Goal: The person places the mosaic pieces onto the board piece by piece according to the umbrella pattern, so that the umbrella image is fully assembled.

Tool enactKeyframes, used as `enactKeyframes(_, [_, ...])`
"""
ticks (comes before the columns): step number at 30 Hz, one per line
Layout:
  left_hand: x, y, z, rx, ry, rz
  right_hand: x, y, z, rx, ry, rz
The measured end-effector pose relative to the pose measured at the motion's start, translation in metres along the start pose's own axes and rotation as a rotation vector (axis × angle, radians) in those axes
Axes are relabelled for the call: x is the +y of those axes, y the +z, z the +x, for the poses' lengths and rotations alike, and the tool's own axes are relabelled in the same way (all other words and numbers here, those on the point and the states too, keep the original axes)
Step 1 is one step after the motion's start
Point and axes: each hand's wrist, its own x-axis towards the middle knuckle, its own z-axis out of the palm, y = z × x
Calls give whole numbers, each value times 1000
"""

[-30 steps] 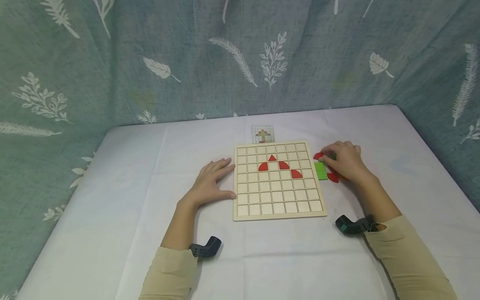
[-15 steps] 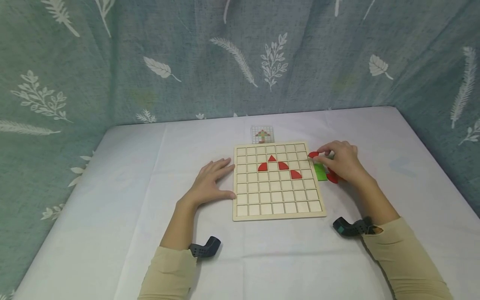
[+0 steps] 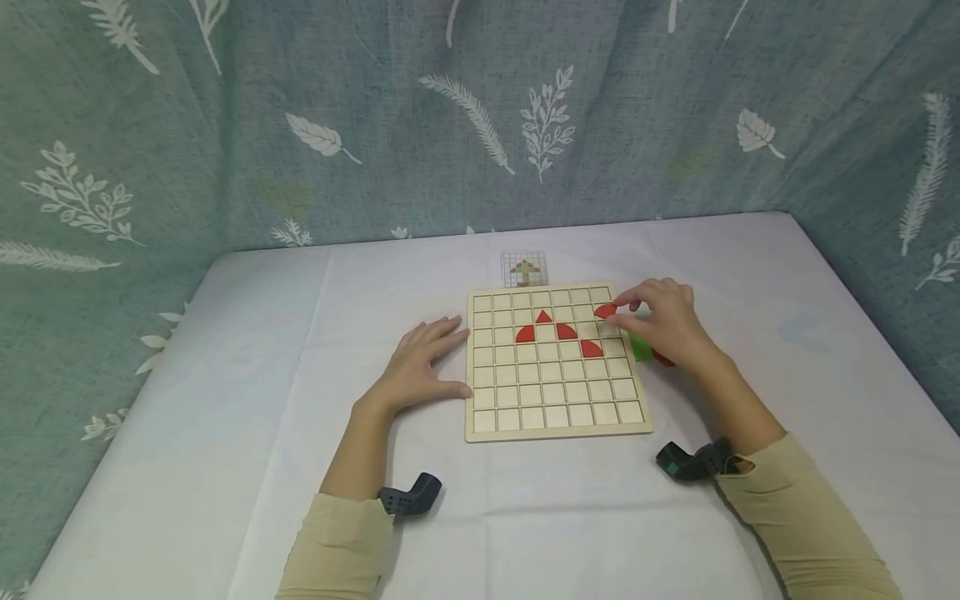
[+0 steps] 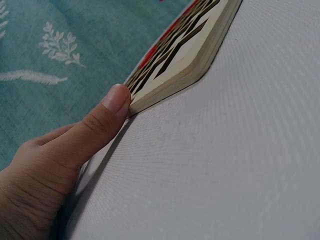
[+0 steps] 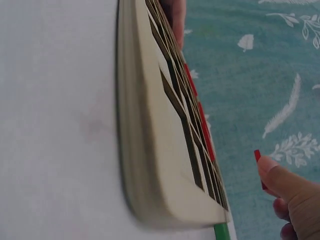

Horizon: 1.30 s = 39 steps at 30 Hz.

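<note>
A wooden grid board (image 3: 551, 392) lies on the table with a red triangle (image 3: 543, 317) and 3 red quarter-circle pieces, one of them a quarter-circle tile (image 3: 592, 348) toward the right, set in its cells. My left hand (image 3: 416, 367) rests at the board's left edge, fingers spread and straight, thumb (image 4: 117, 100) touching the rim. Between thumb and fingers, my right hand (image 3: 663, 325) pinches another red quarter-circle piece (image 3: 605, 311) above the board's upper right cells. The right wrist view shows that red piece (image 5: 258, 167) edge-on, held clear of the board.
Green square tiles (image 3: 641, 348) and a red piece (image 3: 663, 358) lie just right of the board, partly hidden by the right hand. A small pattern card (image 3: 524, 268) sits behind the board. A patterned cloth (image 3: 480, 125) hangs at the table's back.
My right hand has moved left from the loose tiles, carrying the red quarter-circle piece over the board's right edge. My left hand has stayed in place.
</note>
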Motion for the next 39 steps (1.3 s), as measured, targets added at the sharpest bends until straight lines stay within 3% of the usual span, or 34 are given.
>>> enactKeyframes(8, [1, 0, 0, 3, 0, -17, -12, 7, 6, 6, -54, 6])
enactKeyframes(18, [2, -1, 0, 1, 4, -9, -28, 15, 13, -60, -38, 5])
enactKeyframes(27, [1, -1, -1, 4, 1, -1, -40, 27, 18, -78, -73, 10])
enactKeyframes(39, [0, 0, 0, 7, 1, -1, -53, 40, 21, -51, -176, 25])
